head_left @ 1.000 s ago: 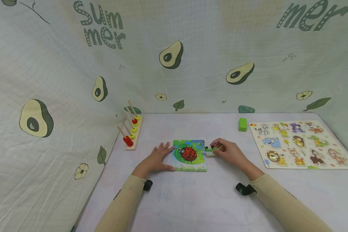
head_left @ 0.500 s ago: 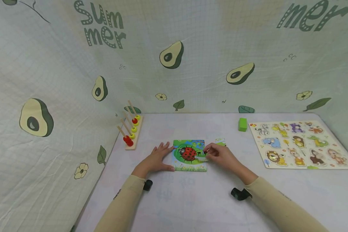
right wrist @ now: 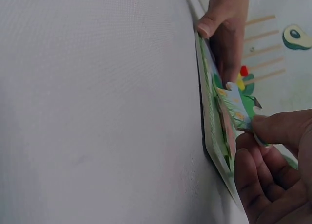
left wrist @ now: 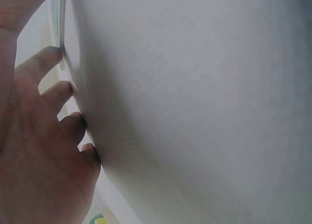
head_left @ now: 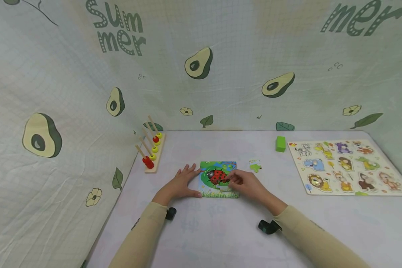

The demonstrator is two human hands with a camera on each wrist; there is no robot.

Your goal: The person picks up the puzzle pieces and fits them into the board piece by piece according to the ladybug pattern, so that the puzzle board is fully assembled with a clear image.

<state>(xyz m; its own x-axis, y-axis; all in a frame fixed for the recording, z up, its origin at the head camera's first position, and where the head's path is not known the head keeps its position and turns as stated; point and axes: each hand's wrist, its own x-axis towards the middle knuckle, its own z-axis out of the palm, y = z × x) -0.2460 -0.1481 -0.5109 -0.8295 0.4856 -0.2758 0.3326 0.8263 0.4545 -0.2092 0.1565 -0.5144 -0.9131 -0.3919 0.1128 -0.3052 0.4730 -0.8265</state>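
A ladybug jigsaw puzzle [head_left: 217,195] lies flat on the table in the middle of the head view. My left hand [head_left: 179,185] rests at its left side, fingers spread, with the thumb and a fingertip touching that edge. Between thumb and fingers my right hand [head_left: 246,183] pinches a puzzle piece [right wrist: 237,107], printed with grass, orange flowers and light blue. It is held tilted over the lower right part of the puzzle, whose surface there is partly hidden by the hand. A loose green and white puzzle piece [head_left: 255,165] lies on the table beyond the right hand.
A wooden bead stacker [head_left: 156,158] with red and yellow beads on pegs stands at the left. To the back right are a green block [head_left: 280,144] and an animal peg board [head_left: 329,189]. A printed cloth [head_left: 234,111] hangs behind the table.
My right hand has carried the piece leftward and slightly nearer me, from the puzzle's right edge to over it. The loose piece has come out from behind that hand. The left hand stays put.
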